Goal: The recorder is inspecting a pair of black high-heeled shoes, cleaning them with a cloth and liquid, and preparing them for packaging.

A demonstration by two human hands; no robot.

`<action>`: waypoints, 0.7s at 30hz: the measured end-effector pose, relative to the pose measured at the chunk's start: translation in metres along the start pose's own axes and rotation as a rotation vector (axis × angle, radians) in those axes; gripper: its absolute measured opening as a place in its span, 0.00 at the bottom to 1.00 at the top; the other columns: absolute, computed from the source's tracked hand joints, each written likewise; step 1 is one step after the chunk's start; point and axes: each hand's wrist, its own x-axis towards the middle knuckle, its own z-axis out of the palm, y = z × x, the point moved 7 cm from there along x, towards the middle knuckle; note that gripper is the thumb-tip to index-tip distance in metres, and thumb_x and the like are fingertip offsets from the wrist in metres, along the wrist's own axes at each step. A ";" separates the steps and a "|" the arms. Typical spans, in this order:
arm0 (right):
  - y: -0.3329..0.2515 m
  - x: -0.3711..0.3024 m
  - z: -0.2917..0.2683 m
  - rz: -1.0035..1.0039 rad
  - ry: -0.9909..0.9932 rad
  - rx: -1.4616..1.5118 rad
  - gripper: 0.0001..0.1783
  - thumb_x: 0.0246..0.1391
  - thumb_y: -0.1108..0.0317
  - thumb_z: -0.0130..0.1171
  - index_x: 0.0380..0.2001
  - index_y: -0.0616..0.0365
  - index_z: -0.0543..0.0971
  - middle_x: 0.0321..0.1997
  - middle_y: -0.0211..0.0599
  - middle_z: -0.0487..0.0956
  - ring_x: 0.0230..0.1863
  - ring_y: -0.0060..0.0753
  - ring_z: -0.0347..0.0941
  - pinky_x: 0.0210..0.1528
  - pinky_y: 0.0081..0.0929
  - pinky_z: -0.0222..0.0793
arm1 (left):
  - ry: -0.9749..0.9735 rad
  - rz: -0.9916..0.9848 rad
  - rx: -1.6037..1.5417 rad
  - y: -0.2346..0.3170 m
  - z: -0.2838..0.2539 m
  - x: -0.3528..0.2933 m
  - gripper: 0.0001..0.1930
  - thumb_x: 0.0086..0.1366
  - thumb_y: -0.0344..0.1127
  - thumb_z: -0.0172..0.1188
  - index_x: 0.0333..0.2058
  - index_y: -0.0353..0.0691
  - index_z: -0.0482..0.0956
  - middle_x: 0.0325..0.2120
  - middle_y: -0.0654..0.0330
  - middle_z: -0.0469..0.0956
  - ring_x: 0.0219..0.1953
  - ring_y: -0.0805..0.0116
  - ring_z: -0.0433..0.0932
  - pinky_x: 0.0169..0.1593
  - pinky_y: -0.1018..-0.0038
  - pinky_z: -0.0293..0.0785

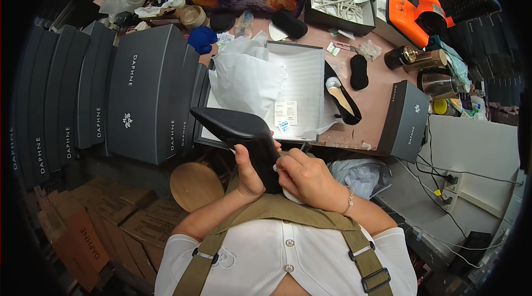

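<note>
A black pointed-toe shoe (235, 129) is held tilted in front of my body, its toe aimed to the far left. My left hand (249, 177) grips it, thumb on the near side and other fingers mostly hidden behind. Pressed close to the shoe's side, my right hand (306, 177) is closed, with bits of a white cloth (292, 197) showing under it. Beyond lies an open shoe box (302, 66) lined with white tissue paper (244, 77), with a small printed card (285, 113) inside. The matching black shoe (344, 102) leans at the box's right edge.
Dark grey shoe boxes (141, 96) stand in a row on the left, and another box (403, 121) is at the right. Behind are a box of white sticks (343, 5), black pads (359, 71) and an orange device (407, 19). A round stool (197, 187) is below left.
</note>
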 end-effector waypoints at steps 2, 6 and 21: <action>0.000 0.002 0.000 0.001 0.010 -0.009 0.11 0.45 0.75 0.61 0.33 0.60 0.73 0.29 0.38 0.71 0.23 0.41 0.73 0.24 0.32 0.71 | -0.006 -0.026 -0.036 -0.003 0.000 0.000 0.45 0.62 0.75 0.28 0.45 0.33 0.70 0.33 0.57 0.76 0.39 0.66 0.74 0.50 0.71 0.66; 0.000 0.014 0.002 -0.021 0.059 -0.049 0.11 0.45 0.75 0.61 0.34 0.60 0.73 0.29 0.39 0.71 0.23 0.42 0.73 0.23 0.33 0.70 | 0.009 -0.050 0.017 0.004 0.004 0.000 0.43 0.63 0.73 0.29 0.45 0.34 0.71 0.34 0.57 0.77 0.38 0.67 0.74 0.47 0.72 0.67; 0.020 0.007 -0.076 0.131 0.242 0.106 0.10 0.46 0.77 0.60 0.34 0.62 0.74 0.31 0.42 0.75 0.30 0.43 0.74 0.31 0.32 0.70 | -0.130 -0.138 -0.103 -0.011 0.006 0.015 0.51 0.54 0.82 0.31 0.46 0.33 0.71 0.30 0.57 0.77 0.34 0.69 0.75 0.41 0.75 0.71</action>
